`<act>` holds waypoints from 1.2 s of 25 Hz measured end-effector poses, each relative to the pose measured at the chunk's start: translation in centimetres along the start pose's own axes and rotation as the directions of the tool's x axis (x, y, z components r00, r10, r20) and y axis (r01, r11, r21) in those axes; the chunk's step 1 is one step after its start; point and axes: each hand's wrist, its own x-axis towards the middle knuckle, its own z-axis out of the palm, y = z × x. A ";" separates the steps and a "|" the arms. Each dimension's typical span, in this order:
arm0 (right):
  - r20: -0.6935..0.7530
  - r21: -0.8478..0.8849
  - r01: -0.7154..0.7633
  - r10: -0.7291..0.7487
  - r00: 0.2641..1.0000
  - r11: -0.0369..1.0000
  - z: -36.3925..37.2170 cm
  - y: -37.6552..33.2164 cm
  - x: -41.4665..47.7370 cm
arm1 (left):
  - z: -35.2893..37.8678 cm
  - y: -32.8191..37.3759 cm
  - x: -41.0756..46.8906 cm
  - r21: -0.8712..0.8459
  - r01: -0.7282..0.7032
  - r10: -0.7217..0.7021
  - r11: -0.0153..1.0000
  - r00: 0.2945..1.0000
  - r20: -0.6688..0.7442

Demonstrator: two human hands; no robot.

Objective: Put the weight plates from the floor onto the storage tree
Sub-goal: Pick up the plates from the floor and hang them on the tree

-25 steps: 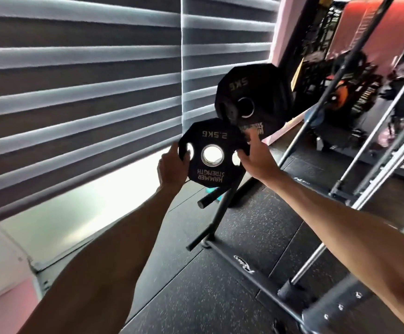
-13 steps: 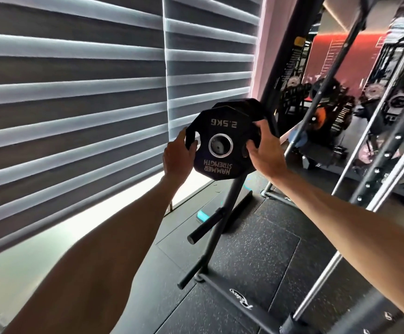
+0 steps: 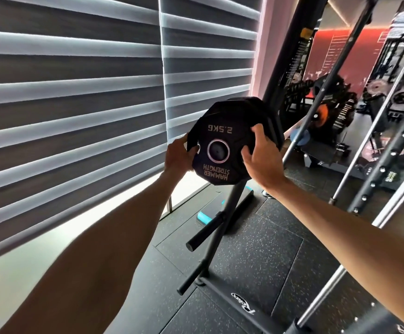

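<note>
1. The left hand (image 3: 177, 157) gripped the left rim of the 2.5KG plate (image 3: 222, 150), its fingers (image 3: 194, 150) curled through a grip slot and pinching the rim against the thumb
2. The right hand (image 3: 261, 157) held the right side of the same plate, its fingers (image 3: 260, 131) spread over the face and wrapped round the edge
3. Between the two sets of fingers the plate stood upright at the top of the storage tree (image 3: 222, 218), its printed face toward the camera, the "2.5KG" and "HAMMER STRENGTH" lettering upside down
4. The plate's centre hole looked dark and filled, ringed by a bright metal collar; whether a peg already sat inside it could not be told
5. Directly behind the held plate, past the fingertips, a larger black plate (image 3: 263, 112) sat on the tree, its edge showing above and to the right
6. Below the fingers a bare peg (image 3: 205, 232) stuck out from the tree's slanted post toward the lower left, and another lower peg (image 3: 191, 278) lay near the base
7. Further below lay the black speckled rubber floor (image 3: 256, 256)
8. Left of the fingers hung striped window blinds (image 3: 75, 116)
</note>
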 end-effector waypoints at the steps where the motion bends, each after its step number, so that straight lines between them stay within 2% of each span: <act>1: -0.001 -0.031 0.011 -0.011 1.000 0.999 0.1 0.0 0.1 | 0.3 0.0 0.1 -0.048 0.024 -0.023 0.999 0.999 0.024; 8: 0.000 -0.170 -0.070 0.071 0.998 0.983 0.6 -0.5 1.5 | 2.7 -0.5 2.5 -0.196 0.101 -0.081 0.975 0.991 0.108; 10: 0.010 -0.175 -0.069 0.072 0.997 0.982 0.7 -0.9 1.4 | 3.6 -1.6 3.1 -0.186 0.059 -0.041 0.981 0.994 0.103; 14: 0.001 -0.161 -0.161 0.163 0.987 0.974 0.6 -1.6 1.5 | 4.3 -2.4 3.2 -0.166 0.003 0.014 0.986 0.994 0.105; 18: 0.016 -0.176 -0.237 0.243 0.970 0.955 0.7 -2.8 1.3 | 4.2 -2.9 2.3 -0.139 0.135 -0.103 0.981 0.971 0.214; 20: 0.026 -0.241 -0.251 0.265 0.964 0.938 0.4 -3.3 0.6 | 2.7 -1.5 0.9 -0.109 0.137 -0.112 0.985 0.971 0.212; 21: 0.034 -0.272 -0.246 0.264 0.964 0.931 0.1 -3.5 0.1 | 1.8 -0.6 0.3 -0.104 0.106 -0.092 0.989 0.987 0.132; 23: 0.032 -0.318 -0.227 0.250 0.968 0.920 -1.0 -3.7 -0.5 | -0.1 1.7 -0.1 -0.106 -0.048 0.033 0.993 0.990 -0.136; 25: -0.010 -0.374 -0.221 0.235 0.972 0.900 -2.7 -3.6 -0.7 | -1.3 4.7 0.4 -0.042 -0.244 0.219 0.969 0.925 -0.310; 27: -0.067 -0.410 -0.222 0.214 0.975 0.885 -5.2 -3.6 -0.7 | -1.4 8.5 0.9 0.010 -0.370 0.354 0.929 0.881 -0.315; 30: -0.131 -0.427 -0.233 0.195 0.972 0.874 -10.4 -2.6 -1.7 | 0.2 15.1 -0.4 0.038 -0.540 0.532 0.841 0.811 -0.242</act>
